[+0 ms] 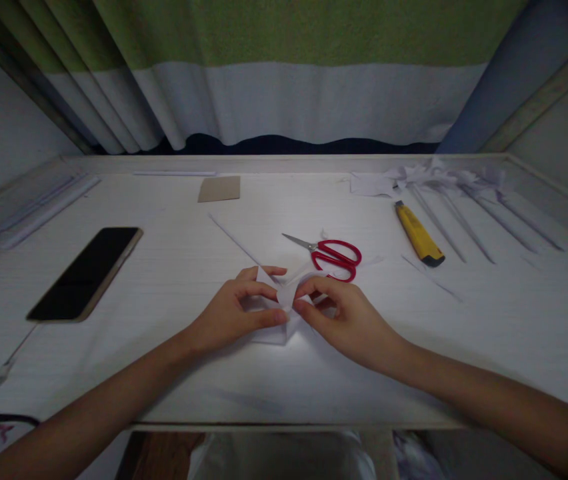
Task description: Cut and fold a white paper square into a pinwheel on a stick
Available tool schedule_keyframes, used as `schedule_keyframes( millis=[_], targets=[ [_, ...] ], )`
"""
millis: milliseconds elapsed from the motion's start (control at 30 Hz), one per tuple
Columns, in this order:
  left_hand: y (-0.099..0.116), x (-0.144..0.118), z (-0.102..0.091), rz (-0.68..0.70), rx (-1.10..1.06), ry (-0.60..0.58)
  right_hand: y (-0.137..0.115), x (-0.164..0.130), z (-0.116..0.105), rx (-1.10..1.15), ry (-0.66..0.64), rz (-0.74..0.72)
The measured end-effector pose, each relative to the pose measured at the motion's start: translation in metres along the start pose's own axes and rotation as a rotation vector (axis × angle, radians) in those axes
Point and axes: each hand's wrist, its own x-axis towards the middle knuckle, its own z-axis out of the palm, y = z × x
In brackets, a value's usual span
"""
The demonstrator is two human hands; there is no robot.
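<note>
Between my hands is a folded white paper piece (288, 292) with several flaps, held just above or against the tabletop; I cannot tell which. My left hand (244, 303) pinches its left side between thumb and fingers. On the other side, my right hand (341, 313) pinches a flap with thumb and forefinger, its other fingers curled. A thin white paper stick (234, 237) reaches up and left from behind my left hand; whether it joins the folded paper is hidden. Red-handled scissors (337, 252) lie just beyond my right hand, blades pointing left.
A phone (84, 273) with a cord lies at left, near rolled paper tubes (51, 212). A brown cardboard square (219, 189) lies at the back. At right are a yellow utility knife (419, 233) and several paper flowers on stems (464, 187). A curtain (284, 93) hangs behind.
</note>
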Motion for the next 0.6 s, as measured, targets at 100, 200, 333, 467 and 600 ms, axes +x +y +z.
schedule_keyframes(
  millis=[100, 200, 333, 467, 600],
  targets=[
    [0.0, -0.0004, -0.0008, -0.002, -0.002, -0.005, -0.0015, 0.0008, -0.0008, 0.037, -0.015, 0.01],
    [0.0001, -0.0003, -0.0012, 0.007, -0.016, 0.006, -0.0028, 0.0016, -0.0013, 0.064, -0.017, 0.019],
    [0.0004, -0.0001, -0.0014, 0.005, -0.002, -0.005, -0.0028, 0.0016, -0.0015, 0.073, -0.022, 0.023],
    [0.001, 0.0001, -0.0018, 0.005, 0.016, -0.01, -0.0018, 0.0012, -0.002, 0.074, -0.019, 0.014],
    [0.0019, 0.0003, -0.0018, 0.001, 0.011, -0.016, -0.0018, 0.001, -0.0021, 0.067, -0.012, 0.001]
  ],
)
